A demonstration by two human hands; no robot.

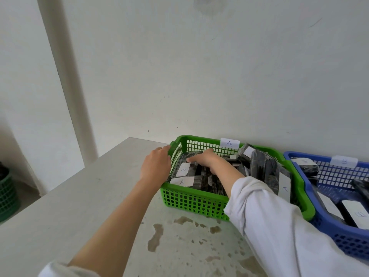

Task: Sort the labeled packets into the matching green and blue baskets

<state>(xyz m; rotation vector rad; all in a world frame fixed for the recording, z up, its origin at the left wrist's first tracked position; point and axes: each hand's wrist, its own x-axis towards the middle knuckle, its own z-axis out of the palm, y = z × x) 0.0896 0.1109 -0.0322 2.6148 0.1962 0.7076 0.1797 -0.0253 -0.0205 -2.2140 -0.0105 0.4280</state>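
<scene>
We see a green basket [199, 202] standing on the pale surface [79, 206], against the far wall, with a blue basket [339, 238] touching its right side. A white tag marked A [229, 143] sits on the far rim of the green one, and a tag on the blue one's far rim [343, 161] carries a letter we cannot read with certainty.

Our left hand [155, 165] rests on the green basket's left wall near its far left corner, fingers curled over the rim; its grip is closed on that rim. Our right hand [205, 159] reaches down inside the green basket, palm down on the dark packets there. We cannot tell whether its grip is clamped on a packet or merely lying on the pile, since the fingers are partly hidden.

Inside the green basket lie many dark packets with white labels. One at the near left reads A [182, 181], and just beyond it, touching the right hand's fingertips, lies a packet labelled B [183, 169]. Another packet marked A [285, 186] leans along the right side. The blue basket also holds dark packets with white labels [356, 213].

Brown stains [155, 236] mark the surface near us. A dark green bin [7, 194] stands on the floor at the far left.
</scene>
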